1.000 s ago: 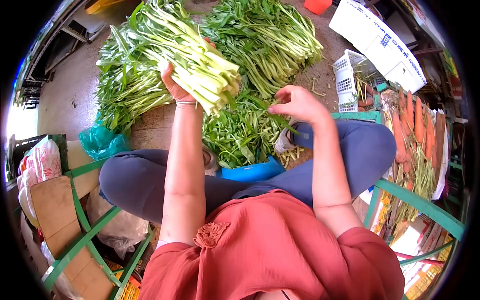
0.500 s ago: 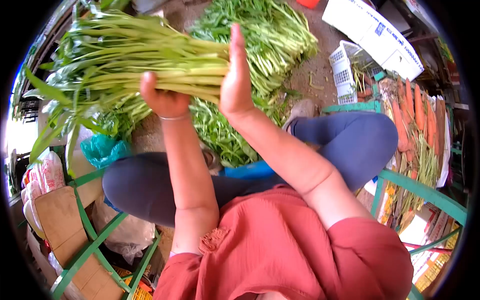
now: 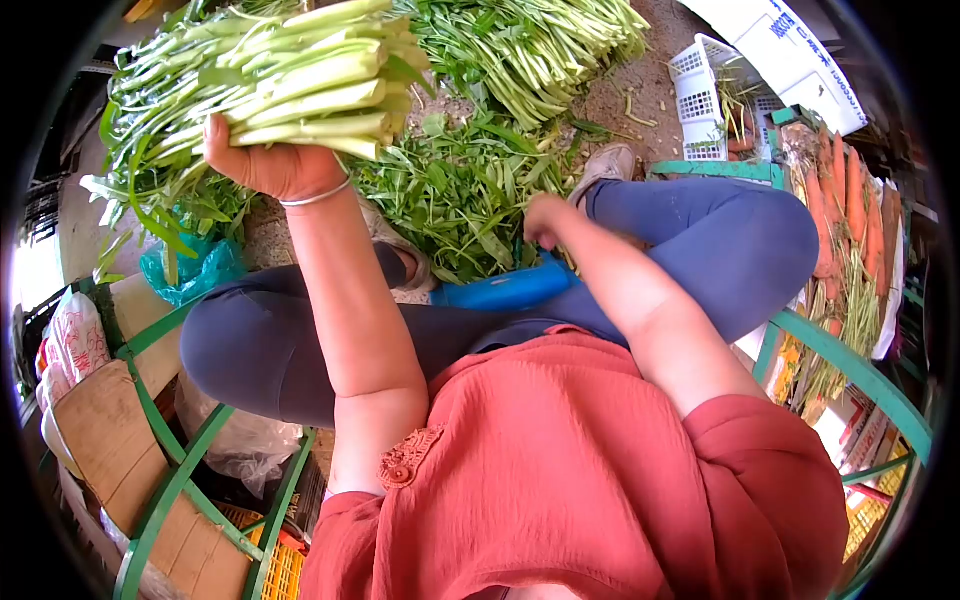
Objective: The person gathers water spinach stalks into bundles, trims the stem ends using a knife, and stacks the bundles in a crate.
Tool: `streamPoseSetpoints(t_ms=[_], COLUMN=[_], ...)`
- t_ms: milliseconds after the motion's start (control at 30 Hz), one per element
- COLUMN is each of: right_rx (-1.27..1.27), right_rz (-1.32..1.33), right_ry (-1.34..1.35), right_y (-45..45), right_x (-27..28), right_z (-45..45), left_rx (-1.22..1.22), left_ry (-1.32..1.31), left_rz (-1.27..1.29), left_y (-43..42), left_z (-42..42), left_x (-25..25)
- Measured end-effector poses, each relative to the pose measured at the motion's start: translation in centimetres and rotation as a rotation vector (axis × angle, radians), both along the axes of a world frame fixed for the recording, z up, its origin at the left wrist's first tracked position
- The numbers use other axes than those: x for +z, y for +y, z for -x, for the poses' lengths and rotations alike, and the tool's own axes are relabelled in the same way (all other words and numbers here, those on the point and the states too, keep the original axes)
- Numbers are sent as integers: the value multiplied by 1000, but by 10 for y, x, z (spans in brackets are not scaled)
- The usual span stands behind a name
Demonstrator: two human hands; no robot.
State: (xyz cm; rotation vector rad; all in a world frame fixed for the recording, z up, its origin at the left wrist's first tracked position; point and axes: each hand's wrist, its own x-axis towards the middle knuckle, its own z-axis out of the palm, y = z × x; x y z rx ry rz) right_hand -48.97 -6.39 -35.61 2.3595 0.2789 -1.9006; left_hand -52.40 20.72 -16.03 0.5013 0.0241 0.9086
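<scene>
My left hand (image 3: 275, 170), a thin bangle at its wrist, is closed around a thick bunch of water spinach (image 3: 300, 85). The bunch is raised at upper left, its pale stem ends turned right and its leaves hanging left. My right hand (image 3: 547, 220) is low in front of my lap with curled fingers; whatever is in them is hidden. Just below it lies a blue object (image 3: 505, 290), partly covered. Loose green leaves (image 3: 450, 190) spread over the ground beside this hand.
Another heap of greens (image 3: 540, 50) lies ahead. On the right are a white plastic basket (image 3: 698, 95), carrots (image 3: 825, 200) and a green metal frame (image 3: 850, 370). A teal plastic bag (image 3: 190, 268) and cardboard (image 3: 110, 430) are at left.
My right hand has left the stem ends and dropped toward my lap, its fingers now curled. My left hand still holds the bunch, which has shifted left and slightly up.
</scene>
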Motion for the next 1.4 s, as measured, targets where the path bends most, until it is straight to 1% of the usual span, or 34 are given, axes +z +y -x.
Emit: streamPoseSetpoints(t_ms=[33, 67, 100, 133, 167, 200, 233, 267, 300, 333, 367, 400, 433, 467, 500, 567, 600, 633, 700, 767, 833, 867, 900, 967, 1000, 1033, 1100, 1167, 1233, 1300, 1367, 1400], right_rx=[29, 38, 44, -67, -118, -108, -98, -97, -182, -266, -264, -287, -310, -21, -170, 117, 24, 27, 17, -6, -26, -137, -250, -259, -481, -703, -1007, -1121, -1273, -1118, -947, -888], right_rz=[-45, -44, -151, -172, -161, -135, -104, -116, -156, -193, -198, -145, -91, -42, -152, -152, -87, -88, -41, -34, -19, -75, -129, -123, -86, -46, -403, -760, -1157, -1431, -1462, -1503], right_ry=[-64, -98, -281, -397, -435, -434, -428, -428, -396, -358, -352, -259, -171, 69, -115, -179, -203, -203, -241, -239, -232, -276, -316, -303, -224, -145, -199, -145, 103, -88, -135, -186], right_y=[0, -6, -11, -13, -15, -13, -13, -15, -14, -13, -10, -5, -1, -3, -7, -2, -5, -7, -9, -2, 3, 6, 6, 9, 20, 28, 27, 35, 49, 73, 92, 103], right_x=[24, 4, 4, -1, -17, -20, -24, -27, -22, -17, -13, 0, 6, -34, -29, -27, -59, -78, -99, -70, -26, -5, 5, 15, 51, 74, 89, 114, 139, 151, 185, 191], right_z=[12, 24, 37, 45, 50, 51, 52, 49, 43, 42, 41, 39, 36, 33, 49, 58, 65, 67, 66, 61, 56, 51, 50, 41, 35, 34, 54, 64, 76, 88, 87, 86], left_rx=[-19, -12, -36, -149, -265, -338, -232, -307, -380, -352, -325, -300, -268, -222, -173, -152, -135, -132, -64, -69, -71, -49, -28, -44, -40, -37, -48, -21, -20, 15, 9, 5], left_ry=[-10, 16, -26, -160, -289, -361, -282, -314, -346, -349, -352, -353, -318, -262, -209, -225, -232, -232, -118, -124, -125, -123, -118, -107, -94, -81, -69, 11, 45, 70, 59, 69], left_rz=[9, -14, 19, 63, 108, 133, 142, 109, 76, 143, 212, 175, 191, 186, 182, 219, 262, 260, 173, 153, 140, 166, 194, 204, 205, 208, 210, 213, 213, 184, 175, 189], left_y=[3, 1, 4, 6, 6, 6, 8, 11, 16, 19, 22, 19, 19, 17, 14, 14, 13, 13, 11, 11, 9, 9, 9, 10, 9, 8, 5, 3, 1, 0, -1, -2], left_z=[0, 2, 2, 5, 7, 9, 9, 12, 15, 16, 16, 15, 15, 14, 12, 11, 11, 13, 15, 17, 19, 18, 18, 15, 14, 12, 8, 5, 3, 1, 1, 1], left_x=[-2, -1, -1, -1, -1, 2, 2, 2, 0, -4, -7, -8, -9, -9, -7, -5, -5, -3, 5, 11, 14, 16, 16, 13, 11, 10, 8, 5, 3, -1, -2, -1])
